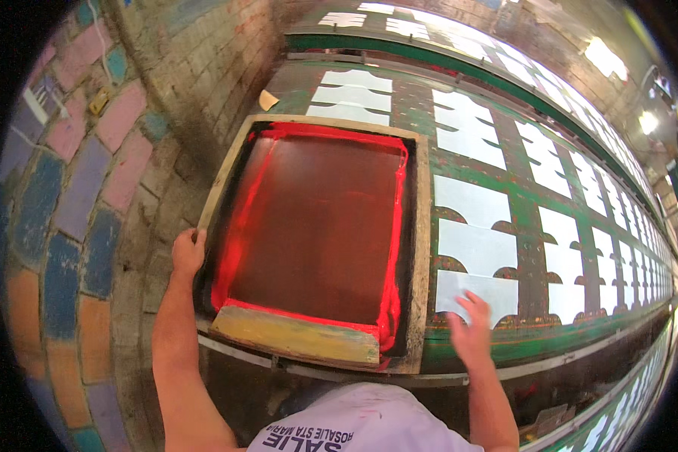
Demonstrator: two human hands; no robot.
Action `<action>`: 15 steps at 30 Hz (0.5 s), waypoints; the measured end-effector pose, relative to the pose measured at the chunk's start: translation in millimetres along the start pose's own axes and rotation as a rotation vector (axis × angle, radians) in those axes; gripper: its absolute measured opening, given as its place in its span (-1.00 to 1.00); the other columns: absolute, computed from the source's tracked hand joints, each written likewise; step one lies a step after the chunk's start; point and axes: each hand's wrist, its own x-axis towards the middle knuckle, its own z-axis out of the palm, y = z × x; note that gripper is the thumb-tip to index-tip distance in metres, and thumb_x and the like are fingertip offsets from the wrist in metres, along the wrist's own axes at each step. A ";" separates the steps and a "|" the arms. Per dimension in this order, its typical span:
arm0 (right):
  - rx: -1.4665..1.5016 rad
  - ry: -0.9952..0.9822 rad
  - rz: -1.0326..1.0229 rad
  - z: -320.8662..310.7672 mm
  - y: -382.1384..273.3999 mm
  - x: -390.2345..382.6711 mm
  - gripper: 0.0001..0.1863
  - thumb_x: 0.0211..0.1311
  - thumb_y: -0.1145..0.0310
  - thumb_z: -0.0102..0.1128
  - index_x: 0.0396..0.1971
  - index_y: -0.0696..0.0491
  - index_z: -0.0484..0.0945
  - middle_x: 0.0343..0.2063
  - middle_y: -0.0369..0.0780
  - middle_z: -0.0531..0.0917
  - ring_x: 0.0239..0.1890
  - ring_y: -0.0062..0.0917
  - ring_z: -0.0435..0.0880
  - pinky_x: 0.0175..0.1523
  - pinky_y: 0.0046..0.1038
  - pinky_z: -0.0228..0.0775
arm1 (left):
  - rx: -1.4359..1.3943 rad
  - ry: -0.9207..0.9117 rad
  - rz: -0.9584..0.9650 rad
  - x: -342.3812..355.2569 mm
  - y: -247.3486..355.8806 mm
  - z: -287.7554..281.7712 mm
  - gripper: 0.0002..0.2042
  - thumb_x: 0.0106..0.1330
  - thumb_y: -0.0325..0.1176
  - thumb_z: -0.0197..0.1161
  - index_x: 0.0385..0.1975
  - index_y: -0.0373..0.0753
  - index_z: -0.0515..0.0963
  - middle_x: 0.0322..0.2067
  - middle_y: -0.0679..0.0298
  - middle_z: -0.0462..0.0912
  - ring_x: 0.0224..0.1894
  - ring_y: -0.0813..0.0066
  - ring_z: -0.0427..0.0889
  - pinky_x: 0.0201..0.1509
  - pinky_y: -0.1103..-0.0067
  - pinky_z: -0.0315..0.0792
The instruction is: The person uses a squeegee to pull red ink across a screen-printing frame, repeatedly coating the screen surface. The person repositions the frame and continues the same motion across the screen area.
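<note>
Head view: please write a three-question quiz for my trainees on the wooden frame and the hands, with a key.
1. Which hand is at the left edge of the wooden frame?
2. True or false: the paint smeared inside the frame is blue.
3. The yellowish bar lies at the frame's: a) far side, b) right side, c) near side.
Key: 1. left hand; 2. false, the paint is red; 3. c.
</note>
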 end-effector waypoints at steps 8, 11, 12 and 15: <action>-0.068 -0.047 0.216 89.9 -72.1 33.8 -0.08 0.26 0.29 0.64 0.59 0.09 0.39 0.43 0.13 0.58 0.43 0.13 0.54 0.50 0.02 0.48 | 0.035 -0.163 0.035 30.6 16.8 -0.7 -0.33 0.47 0.05 0.51 0.28 -0.48 0.65 0.23 -0.24 0.73 0.30 -0.24 0.71 0.39 0.10 0.55; -0.073 -0.051 0.401 94.5 -72.5 41.7 0.00 0.19 0.27 0.68 0.61 0.10 0.35 0.25 0.13 0.71 0.30 0.09 0.70 0.38 0.02 0.57 | 0.011 -0.142 0.041 33.6 14.0 11.9 -0.33 0.41 -0.02 0.59 0.28 -0.49 0.63 0.23 -0.23 0.72 0.31 -0.24 0.70 0.40 0.10 0.54; -0.047 -0.031 0.439 96.9 -72.2 44.4 0.01 0.17 0.28 0.69 0.60 0.11 0.35 0.20 0.13 0.75 0.26 0.07 0.74 0.36 0.02 0.59 | 0.007 -0.119 0.027 34.6 13.5 15.5 -0.33 0.39 -0.04 0.62 0.27 -0.50 0.63 0.22 -0.23 0.72 0.31 -0.23 0.70 0.39 0.10 0.55; -0.043 0.016 0.427 102.5 -69.7 49.7 -0.04 0.13 0.26 0.65 0.56 0.00 0.41 0.16 0.08 0.77 0.24 0.11 0.74 0.34 0.04 0.61 | 0.067 -0.077 -0.029 39.1 15.7 22.2 -0.36 0.33 -0.10 0.67 0.21 -0.49 0.62 0.16 -0.24 0.73 0.27 -0.25 0.72 0.35 0.10 0.56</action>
